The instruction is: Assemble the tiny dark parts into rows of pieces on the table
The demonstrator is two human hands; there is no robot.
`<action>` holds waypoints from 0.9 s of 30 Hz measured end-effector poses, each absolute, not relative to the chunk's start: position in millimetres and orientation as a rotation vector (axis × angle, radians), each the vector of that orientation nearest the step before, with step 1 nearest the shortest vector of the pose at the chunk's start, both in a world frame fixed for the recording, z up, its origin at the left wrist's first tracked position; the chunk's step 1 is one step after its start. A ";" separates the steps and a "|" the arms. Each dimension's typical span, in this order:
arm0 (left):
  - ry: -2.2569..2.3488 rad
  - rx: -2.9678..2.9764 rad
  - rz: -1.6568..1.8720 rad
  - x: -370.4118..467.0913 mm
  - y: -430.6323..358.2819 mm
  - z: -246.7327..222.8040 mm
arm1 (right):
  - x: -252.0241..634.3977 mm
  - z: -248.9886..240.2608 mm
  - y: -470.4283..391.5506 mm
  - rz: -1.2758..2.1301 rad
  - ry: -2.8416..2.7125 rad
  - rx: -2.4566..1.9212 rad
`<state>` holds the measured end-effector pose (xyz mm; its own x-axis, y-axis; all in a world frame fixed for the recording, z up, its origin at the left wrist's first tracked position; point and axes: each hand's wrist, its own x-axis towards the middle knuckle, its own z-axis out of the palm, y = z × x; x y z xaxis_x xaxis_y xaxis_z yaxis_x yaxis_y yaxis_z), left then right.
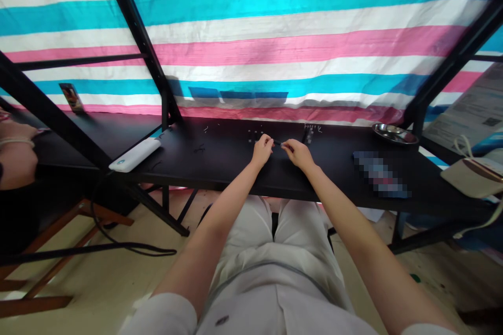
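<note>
My left hand (262, 148) and my right hand (298, 153) meet above the black table (220, 165), fingers pinched. Between the fingertips runs a thin dark strip (276, 142), held at both ends; its exact kind is too small to make out. Just beyond my left hand lie several tiny light-coloured pieces (255, 132). More small pieces (310, 135) sit in a group behind my right hand, near some little pale bits (314, 127) at the table's back edge.
A white oblong box (135, 155) rests at the left; thin dark scraps (199, 148) lie nearby. On the right are a round metal dish (395, 134), a pixelated item (381, 175) and a beige bag (471, 175). Another person's arm (18, 149) shows far left. Black frame posts (137, 31) flank me.
</note>
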<state>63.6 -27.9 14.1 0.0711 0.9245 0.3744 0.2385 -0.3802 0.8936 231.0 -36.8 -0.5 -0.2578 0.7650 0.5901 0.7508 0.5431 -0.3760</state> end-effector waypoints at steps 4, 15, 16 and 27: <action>1.231 1.690 1.335 63.5 -27.6 13.4 | 230.7 -0.7 -36.1 0.014 -2.046 -1.201; 1.281 1.731 1.345 62.4 -28.9 13.7 | 231.8 -0.6 -36.7 0.057 -2.029 -1.192; 1.283 1.734 1.347 62.1 -29.5 14.3 | 232.4 -1.0 -36.4 0.059 -2.025 -1.206; 1.273 1.802 1.307 61.7 -29.3 13.2 | 231.3 -0.8 -39.5 0.063 -2.014 -1.182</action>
<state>61.7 -29.3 13.2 0.0692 0.9193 0.3875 0.3632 -0.3850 0.8484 231.3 -39.5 -0.8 -0.2598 0.7577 0.5987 0.7188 0.5658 -0.4041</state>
